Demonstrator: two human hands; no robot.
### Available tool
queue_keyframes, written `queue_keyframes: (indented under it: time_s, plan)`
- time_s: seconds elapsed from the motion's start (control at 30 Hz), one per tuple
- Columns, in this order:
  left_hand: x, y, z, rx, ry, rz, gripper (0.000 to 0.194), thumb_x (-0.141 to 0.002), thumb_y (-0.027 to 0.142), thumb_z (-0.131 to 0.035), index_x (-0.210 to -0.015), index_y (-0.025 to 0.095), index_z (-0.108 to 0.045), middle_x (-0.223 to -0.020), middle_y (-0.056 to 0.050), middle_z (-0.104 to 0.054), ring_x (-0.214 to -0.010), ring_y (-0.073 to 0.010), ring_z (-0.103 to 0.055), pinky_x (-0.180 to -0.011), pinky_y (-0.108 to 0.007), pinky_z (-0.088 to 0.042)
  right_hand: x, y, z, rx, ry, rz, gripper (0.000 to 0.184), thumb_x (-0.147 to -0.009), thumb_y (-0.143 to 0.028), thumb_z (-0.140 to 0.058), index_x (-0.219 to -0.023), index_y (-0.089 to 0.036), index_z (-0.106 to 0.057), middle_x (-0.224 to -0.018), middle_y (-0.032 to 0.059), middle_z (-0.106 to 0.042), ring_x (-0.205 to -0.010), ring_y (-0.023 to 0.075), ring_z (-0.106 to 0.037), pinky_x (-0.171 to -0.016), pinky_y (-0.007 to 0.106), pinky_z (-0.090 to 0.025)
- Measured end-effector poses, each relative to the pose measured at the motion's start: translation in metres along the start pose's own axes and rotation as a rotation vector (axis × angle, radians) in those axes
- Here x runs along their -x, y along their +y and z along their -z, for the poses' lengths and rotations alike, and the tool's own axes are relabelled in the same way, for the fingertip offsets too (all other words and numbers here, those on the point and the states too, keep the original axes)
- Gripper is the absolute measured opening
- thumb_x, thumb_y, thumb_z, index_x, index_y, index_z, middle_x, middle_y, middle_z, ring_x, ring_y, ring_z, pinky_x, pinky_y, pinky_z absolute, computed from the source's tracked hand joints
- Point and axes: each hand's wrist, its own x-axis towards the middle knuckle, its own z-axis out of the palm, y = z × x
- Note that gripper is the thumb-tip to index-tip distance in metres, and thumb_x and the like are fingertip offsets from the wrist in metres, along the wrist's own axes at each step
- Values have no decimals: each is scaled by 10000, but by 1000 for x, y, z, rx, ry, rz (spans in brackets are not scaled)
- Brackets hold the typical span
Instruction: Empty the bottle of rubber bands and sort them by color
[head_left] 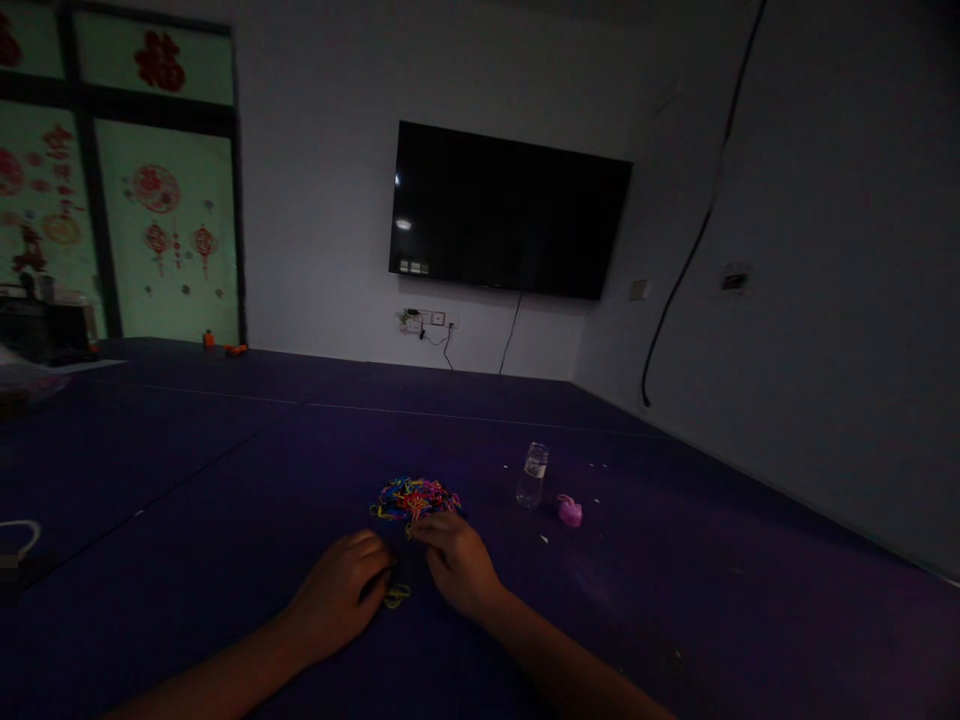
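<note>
A pile of small, many-coloured rubber bands (409, 494) lies on the dark purple tabletop in front of me. My right hand (457, 560) reaches to the pile's near edge, its thumb and fingers pinched on a yellow rubber band (409, 531). Lower down and to the left, my left hand (345, 590) rests on the table with curled fingers; their tips are in shadow, so what they hold is hidden. Beside its thumb lie a few yellow bands (397, 596), apart from the pile.
Right of the pile stands a clear bottle (532, 478) without a lid, and a pink cap (570, 511) lies beside it. White scraps (544, 539) are scattered nearby. Small orange objects (235, 350) sit at the far left edge. A black cable (686, 262) hangs down the right wall.
</note>
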Motion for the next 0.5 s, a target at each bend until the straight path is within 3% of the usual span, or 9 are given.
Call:
queue_keyframes:
  time_s: [0.17,0.5]
  plan:
    - [1,-1,-2,8,2,-5,220,-804,117,-424,-847,189,-628,-827,-46,-635,-805,-179,-574,-717,-319,-470,-3,-3,-1,133,-117,-29,457,-730,-32,-431,-1099,-201,-642,-1162,49,-619,-1108,167,-513,-952,298,-389]
    - [0,-2,-3,5,31,3,216,-803,113,-433,-836,192,-631,-818,-43,-639,-809,-186,-587,-731,-334,-478,-1,-4,-2,264,-200,22,397,-795,-87,-446,-1138,-207,-605,-1203,58,-590,-1150,198,-470,-976,332,-355]
